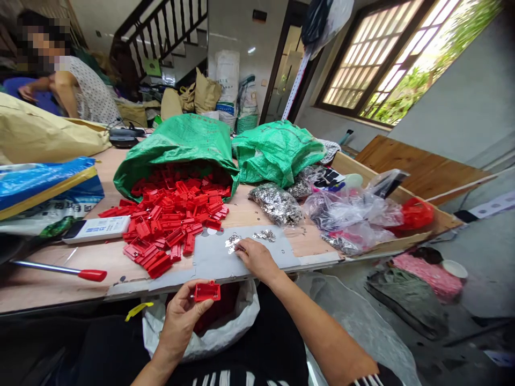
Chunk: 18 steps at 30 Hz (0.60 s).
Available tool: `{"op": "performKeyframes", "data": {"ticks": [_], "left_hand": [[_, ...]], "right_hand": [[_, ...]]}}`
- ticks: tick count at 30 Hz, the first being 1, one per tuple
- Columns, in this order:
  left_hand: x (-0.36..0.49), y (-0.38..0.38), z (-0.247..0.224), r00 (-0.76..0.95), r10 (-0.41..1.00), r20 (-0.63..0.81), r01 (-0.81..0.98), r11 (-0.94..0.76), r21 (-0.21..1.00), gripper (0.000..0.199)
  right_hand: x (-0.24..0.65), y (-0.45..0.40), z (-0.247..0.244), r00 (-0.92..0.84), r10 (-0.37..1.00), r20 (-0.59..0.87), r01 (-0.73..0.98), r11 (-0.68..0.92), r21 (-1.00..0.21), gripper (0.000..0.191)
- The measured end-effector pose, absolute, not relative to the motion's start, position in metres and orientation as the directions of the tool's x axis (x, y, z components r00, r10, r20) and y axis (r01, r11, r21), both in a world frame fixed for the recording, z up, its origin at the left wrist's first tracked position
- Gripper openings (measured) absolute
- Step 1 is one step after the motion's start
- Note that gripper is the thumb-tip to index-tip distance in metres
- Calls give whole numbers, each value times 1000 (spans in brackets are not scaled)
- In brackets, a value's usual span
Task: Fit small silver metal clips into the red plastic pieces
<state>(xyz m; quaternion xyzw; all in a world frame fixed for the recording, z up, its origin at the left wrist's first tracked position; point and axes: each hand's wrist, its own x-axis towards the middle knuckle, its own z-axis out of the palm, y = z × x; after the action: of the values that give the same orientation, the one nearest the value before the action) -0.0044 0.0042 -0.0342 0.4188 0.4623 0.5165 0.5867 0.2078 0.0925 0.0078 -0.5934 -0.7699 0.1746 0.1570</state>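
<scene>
My left hand (180,316) holds a small red plastic case (207,291) over the table's front edge, its hollow side facing me. Small metal parts show inside the case. On the grey sheet (209,262), my right hand (257,259) reaches into a little pile of flat metal pieces (232,242). Its fingertips are pressed together, and whatever they pinch is too small to make out. Just behind that hand lies a second pile of metal pieces (264,235). To the left, a heap of red plastic cases (169,220) spills from a green woven sack (181,136).
Below the table edge, a white sack (241,316) hangs open in front of me. A bag of metal pieces (277,205) and a wooden tray (418,236) with plastic bags stand right. A white box (98,229) and a red-tipped lever (92,275) are left. Another person (88,88) sits behind.
</scene>
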Motion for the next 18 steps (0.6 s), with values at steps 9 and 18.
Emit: {"op": "performKeyframes", "data": {"ticks": [9, 18], "left_hand": [[-9, 5, -32, 26, 991, -134, -203, 136, 970, 38], [-9, 3, -32, 50, 989, -142, -244, 150, 958, 37]], "right_hand": [[194, 118, 8, -275, 958, -85, 932, 244, -267, 11], [195, 125, 9, -287, 953, -101, 920, 245, -306, 9]]}}
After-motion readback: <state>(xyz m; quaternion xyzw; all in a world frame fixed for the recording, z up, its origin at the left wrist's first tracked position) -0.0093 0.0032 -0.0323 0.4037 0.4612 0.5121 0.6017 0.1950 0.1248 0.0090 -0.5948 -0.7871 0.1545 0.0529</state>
